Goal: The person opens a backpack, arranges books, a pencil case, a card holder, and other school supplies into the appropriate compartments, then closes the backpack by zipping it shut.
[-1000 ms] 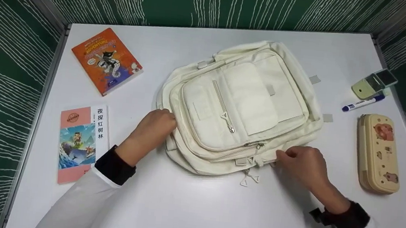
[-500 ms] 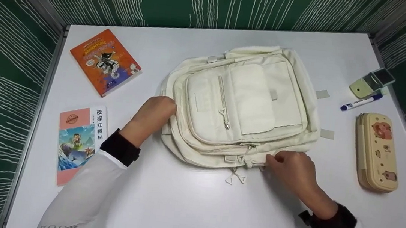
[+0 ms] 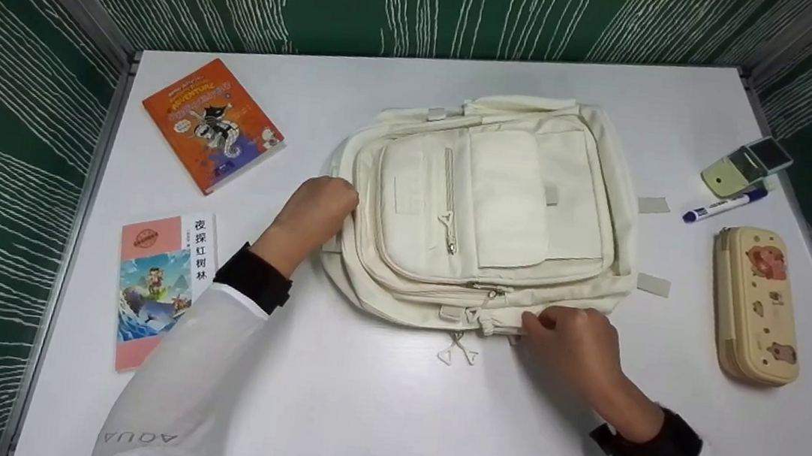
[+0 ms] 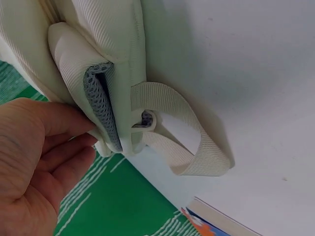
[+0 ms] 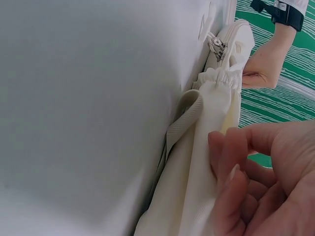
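Note:
A cream backpack lies on its back on the white table, its top end toward the left and its front pockets facing up. My left hand grips the backpack's top end; in the left wrist view its fingers curl at a padded part with grey mesh, beside a webbing loop. At the near side edge, my right hand pinches the backpack's fabric between thumb and fingers. Close to the right hand, a side strap and dangling triangular zipper pulls show.
Two books, an orange one and a pink-and-blue one, lie at the left. On the right are a cream pencil case, a blue-capped marker and a small green device. Green walls with white streaks stand behind the table.
The backpack has turned counterclockwise, its near edge and zipper pulls shifting left and its right end coming nearer. My right hand has moved left with it; my left hand has gone slightly farther away.

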### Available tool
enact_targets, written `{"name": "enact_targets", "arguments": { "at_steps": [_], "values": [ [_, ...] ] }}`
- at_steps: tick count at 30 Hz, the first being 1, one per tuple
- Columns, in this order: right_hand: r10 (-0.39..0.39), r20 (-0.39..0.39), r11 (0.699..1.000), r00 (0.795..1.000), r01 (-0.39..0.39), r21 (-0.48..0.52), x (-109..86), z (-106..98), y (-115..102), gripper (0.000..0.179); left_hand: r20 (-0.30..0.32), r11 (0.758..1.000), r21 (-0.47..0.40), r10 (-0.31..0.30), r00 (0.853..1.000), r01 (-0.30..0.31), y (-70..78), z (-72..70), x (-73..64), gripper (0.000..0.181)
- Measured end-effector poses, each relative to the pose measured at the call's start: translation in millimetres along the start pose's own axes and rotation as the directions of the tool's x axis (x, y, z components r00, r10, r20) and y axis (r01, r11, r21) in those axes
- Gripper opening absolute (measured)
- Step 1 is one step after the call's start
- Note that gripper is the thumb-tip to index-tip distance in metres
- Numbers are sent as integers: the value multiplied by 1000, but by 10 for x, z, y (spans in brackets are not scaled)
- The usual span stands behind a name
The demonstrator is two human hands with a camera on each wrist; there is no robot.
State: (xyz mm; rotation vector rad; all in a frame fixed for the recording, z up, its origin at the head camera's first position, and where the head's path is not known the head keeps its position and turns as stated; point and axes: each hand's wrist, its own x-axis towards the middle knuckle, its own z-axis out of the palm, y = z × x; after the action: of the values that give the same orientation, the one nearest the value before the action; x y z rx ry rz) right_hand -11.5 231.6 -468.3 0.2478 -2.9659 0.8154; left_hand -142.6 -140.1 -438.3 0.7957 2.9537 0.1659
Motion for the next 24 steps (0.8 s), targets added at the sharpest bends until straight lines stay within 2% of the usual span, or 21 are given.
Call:
{"name": "enact_targets", "arguments": {
  "at_steps": [4, 6, 10, 12, 14, 17, 18, 21, 24],
  "values": [
    [-3, -4, 1000, 1000, 3, -7, 7, 8, 6, 47, -17, 998, 68, -5, 1000, 6, 56, 28, -31, 16],
    [-10, -6, 1000, 1000, 10, -9, 9, 5, 7, 46, -38, 989, 149, 10, 999, -4, 112, 42, -56, 14],
    [-29, -9, 1000, 1000, 29, -12, -1, -11, 20, 43, -144, 951, 308, 55, 988, -8, 284, 74, -144, 9],
    [-30, -3, 999, 1000, 30, -11, -10, -25, 29, 42, -247, 950, 313, 79, 966, 2, 410, 105, -209, 5],
    [-35, 1, 999, 999, 35, -13, -19, -36, 38, 41, -348, 964, 265, 110, 931, -15, 561, 148, -281, 5],
    [-39, 3, 999, 999, 39, -17, -28, -50, 44, 42, -449, 979, 187, 161, 879, -84, 830, 225, -397, 10],
    [-43, 0, 999, 999, 43, -19, -29, -52, 45, 42, -462, 979, 172, 178, 869, -110, 921, 253, -433, 11],
    [-55, -1, 998, 998, 55, -28, -30, -57, 46, 43, -455, 972, 150, 230, 860, -181, 1215, 322, -546, 13],
    [-56, 1, 998, 998, 56, -34, -34, -60, 55, 42, -416, 950, 163, 311, 855, -266, 1504, 393, -638, 13]
  ]
}}
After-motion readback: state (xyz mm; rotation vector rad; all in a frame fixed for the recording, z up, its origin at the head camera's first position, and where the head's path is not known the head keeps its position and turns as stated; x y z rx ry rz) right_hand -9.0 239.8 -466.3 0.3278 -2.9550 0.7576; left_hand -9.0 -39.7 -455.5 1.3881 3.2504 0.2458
